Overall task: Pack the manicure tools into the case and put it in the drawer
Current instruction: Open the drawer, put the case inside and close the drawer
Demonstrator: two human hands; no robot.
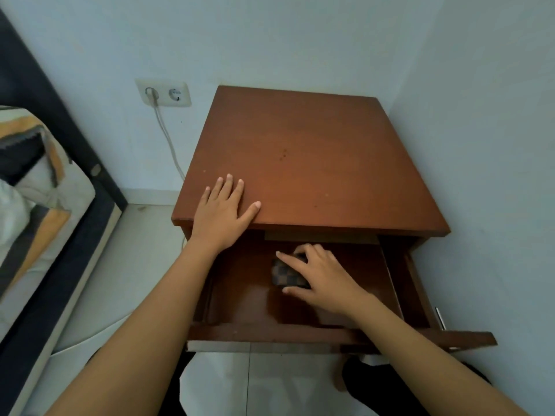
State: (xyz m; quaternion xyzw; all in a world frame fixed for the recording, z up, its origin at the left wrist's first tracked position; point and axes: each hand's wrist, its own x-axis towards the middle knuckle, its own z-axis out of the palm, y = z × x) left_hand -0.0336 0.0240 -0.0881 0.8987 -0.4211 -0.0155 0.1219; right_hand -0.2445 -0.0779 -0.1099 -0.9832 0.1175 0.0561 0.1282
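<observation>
Head view: case going into the open drawer.

The right hand has its grip around the checkered case on the drawer floor; the left hand lies flat and spread on the counter. Next, likely: release, withdraw, close.

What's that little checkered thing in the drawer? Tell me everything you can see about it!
It is the case, small and flat, covered in a dark brown and grey checkerboard pattern that looks like leather or fabric. It appears closed and lies flat on the floor of the open drawer, toward the back and near the middle. The right hand rests on it, fingers spread over its top and right side, hiding part of it. Nothing else touches it.
</observation>
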